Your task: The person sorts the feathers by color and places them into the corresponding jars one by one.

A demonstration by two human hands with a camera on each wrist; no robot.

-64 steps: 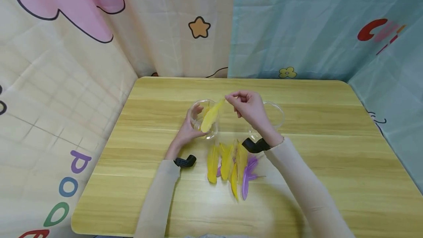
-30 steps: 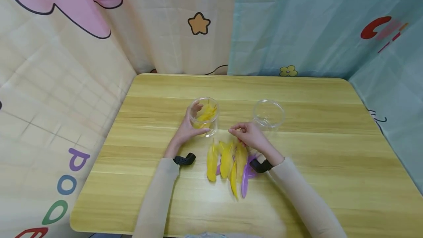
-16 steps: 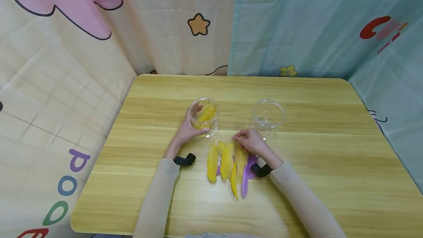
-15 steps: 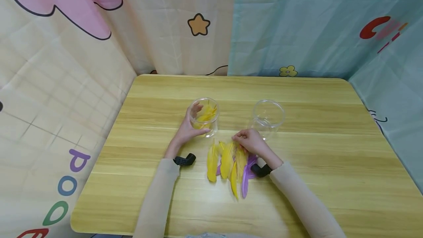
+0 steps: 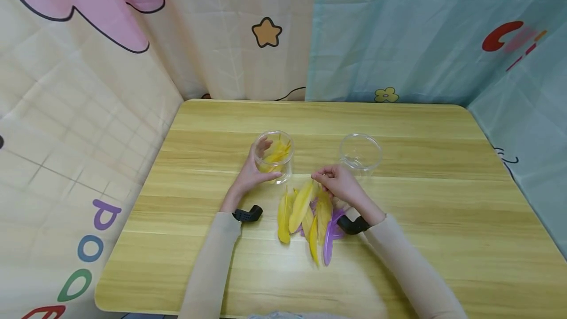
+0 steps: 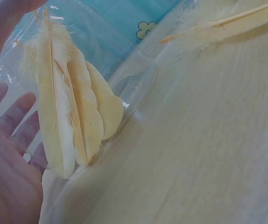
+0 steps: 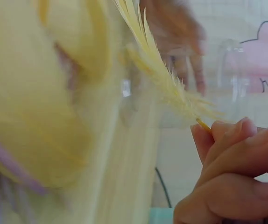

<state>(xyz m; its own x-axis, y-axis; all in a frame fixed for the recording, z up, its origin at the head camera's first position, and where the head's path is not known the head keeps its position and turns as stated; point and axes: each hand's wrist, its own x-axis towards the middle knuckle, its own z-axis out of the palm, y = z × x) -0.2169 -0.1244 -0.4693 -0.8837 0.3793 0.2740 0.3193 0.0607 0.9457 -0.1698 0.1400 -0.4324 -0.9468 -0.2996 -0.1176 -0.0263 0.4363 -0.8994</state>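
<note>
My left hand point(image 5: 252, 174) is curled round a clear plastic jar point(image 5: 285, 170) that stands left of the table's middle. Several yellow feathers point(image 6: 54, 102) lean inside that jar, quills upward. With thumb and fingertips, my right hand point(image 5: 338, 183) pinches the quill of a yellow feather point(image 5: 302, 206); its vane hangs down over the pile. The right wrist view shows the quill between the fingertips point(image 7: 236, 130). Under and beside it lie more yellow feathers point(image 5: 284, 220) and some purple feathers point(image 5: 328, 242), partly covered by one another and by my right wrist.
A second clear jar point(image 5: 376, 161) stands behind my right hand, its lower part hidden by the hand. All of this is on a wood-grain table point(image 5: 443, 186). Printed curtains point(image 5: 390, 38) hang along the back and sides.
My right hand first released a feather into the left jar, then came back to the pile. It has now lifted another yellow feather by its quill. The left hand stays on the jar.
</note>
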